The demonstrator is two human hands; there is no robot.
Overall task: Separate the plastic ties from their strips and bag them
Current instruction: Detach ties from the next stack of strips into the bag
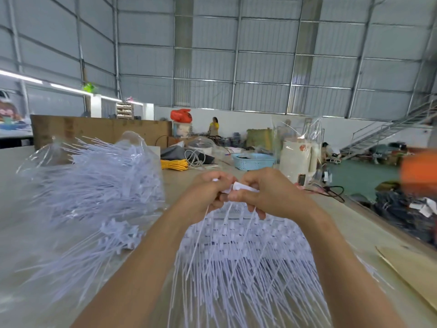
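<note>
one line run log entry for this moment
step: separating ties | left hand: grips tie strip | right hand: grips tie strip | bag of ties: left

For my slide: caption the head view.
Both hands grip white plastic ties above a clear plastic bag of ties.

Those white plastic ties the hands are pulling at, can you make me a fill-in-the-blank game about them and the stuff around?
1. Both hands, left hand and right hand, grip one strip of white plastic ties ____ the table.
2. The clear plastic bag of ties lies to the ____ of the hands.
3. The plastic basket far back is light ____.
4. The coiled rope is ____.

Missing words: above; left; blue; yellow
</note>
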